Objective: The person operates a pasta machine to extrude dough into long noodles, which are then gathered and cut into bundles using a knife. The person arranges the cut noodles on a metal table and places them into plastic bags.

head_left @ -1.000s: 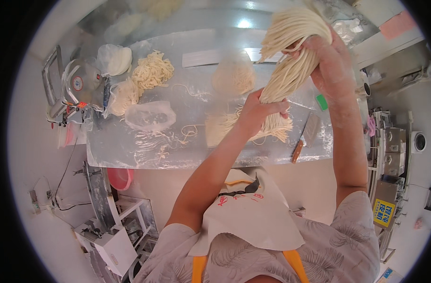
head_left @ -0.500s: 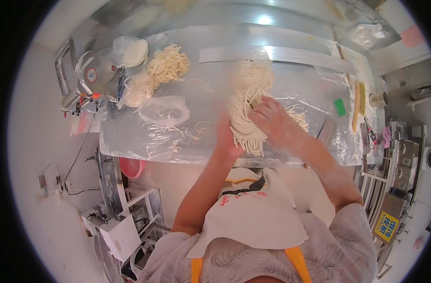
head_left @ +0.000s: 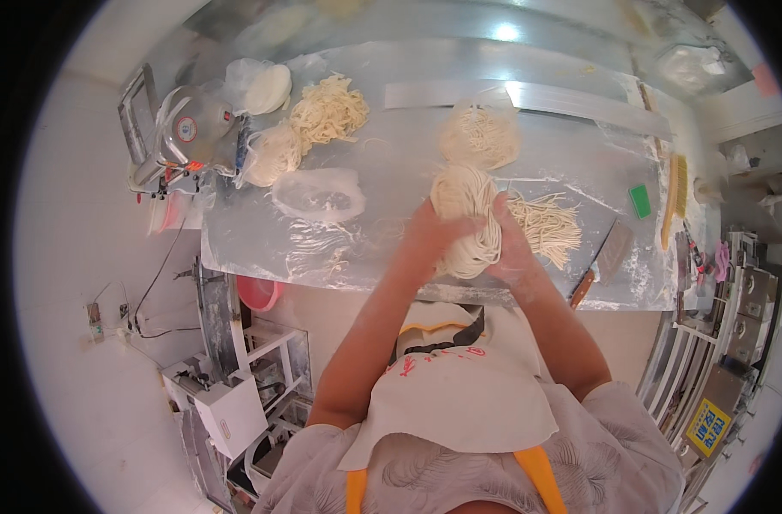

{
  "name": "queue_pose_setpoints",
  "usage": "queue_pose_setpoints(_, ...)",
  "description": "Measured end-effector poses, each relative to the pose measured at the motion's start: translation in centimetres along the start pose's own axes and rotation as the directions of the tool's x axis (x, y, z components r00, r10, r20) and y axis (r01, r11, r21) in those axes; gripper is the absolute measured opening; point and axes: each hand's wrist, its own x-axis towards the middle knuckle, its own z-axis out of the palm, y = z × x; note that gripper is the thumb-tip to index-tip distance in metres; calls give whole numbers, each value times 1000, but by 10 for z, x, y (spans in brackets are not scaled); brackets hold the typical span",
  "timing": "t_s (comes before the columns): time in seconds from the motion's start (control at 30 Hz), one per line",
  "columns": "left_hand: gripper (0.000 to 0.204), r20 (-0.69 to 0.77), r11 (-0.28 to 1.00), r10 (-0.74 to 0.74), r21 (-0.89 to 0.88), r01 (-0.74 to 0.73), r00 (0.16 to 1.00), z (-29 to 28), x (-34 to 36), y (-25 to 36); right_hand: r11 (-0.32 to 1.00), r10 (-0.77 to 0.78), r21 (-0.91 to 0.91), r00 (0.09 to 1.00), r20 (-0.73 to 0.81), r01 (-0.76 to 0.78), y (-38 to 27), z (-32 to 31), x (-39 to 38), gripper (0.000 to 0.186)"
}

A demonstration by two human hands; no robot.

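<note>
A folded bundle of pale noodles point(head_left: 465, 190) is held between my two hands over the near middle of the table. My left hand point(head_left: 437, 235) wraps the bundle's left side, its fingers and thumb lying across the strands. On the other side my right hand point(head_left: 513, 244) grips the bundle's edge, thumb up. Just right of it lies a loose bunch of straight noodles point(head_left: 552, 228) on the tabletop. Beyond the bundle sits a clear plastic bag of noodles point(head_left: 480, 139).
A cleaver point(head_left: 614, 252) lies at the right, its wooden handle toward me. Farther right are a green block point(head_left: 639, 201) and a bench brush point(head_left: 679, 188). A heap of flat noodles point(head_left: 329, 110), bagged noodles point(head_left: 271, 156) and a plastic bag point(head_left: 319, 195) lie left on the floured table point(head_left: 391, 193).
The noodle bundle has gone from loose hanging ends to a rounder, folded coil. My right hand has moved from on top of the strands to their right side. The view has shifted slightly.
</note>
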Motion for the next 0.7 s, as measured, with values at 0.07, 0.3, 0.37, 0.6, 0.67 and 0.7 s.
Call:
queue_pose_setpoints(0.07, 78, -204, 856, 92, 515, 27, 975, 7, -4, 3, 1000, -12, 18, 998, -58, 13, 22, -6, 8, 67)
queue_pose_setpoints(0.3, 100, -146, 161, 525, 984, 70, 838, -31, -22, 11, 990, -98, 89, 988, -120, 109, 63, 7, 67, 68)
queue_pose_setpoints(0.37, 98, -59, 248, 563, 964, -100, 824, -60, -40, 38, 987, -161, -40, 979, -124, 157, 66, 30, 86, 71)
queue_pose_setpoints(0.6, 89, -315, 233, 708, 949, 212, 633, -350, -29, 31, 998, 62, -24, 996, 59, -61, 97, 90, 168, 88)
queue_pose_setpoints(0.67, 80, -300, 196, 711, 953, 230, 637, -410, -5, -2, 982, 187, -22, 981, 54, -186, 124, 94, 196, 84)
queue_pose_setpoints(0.7, 71, -367, 362, 607, 917, 166, 704, -419, 9, -2, 973, 230, -21, 972, 35, -230, 134, 88, 206, 82)
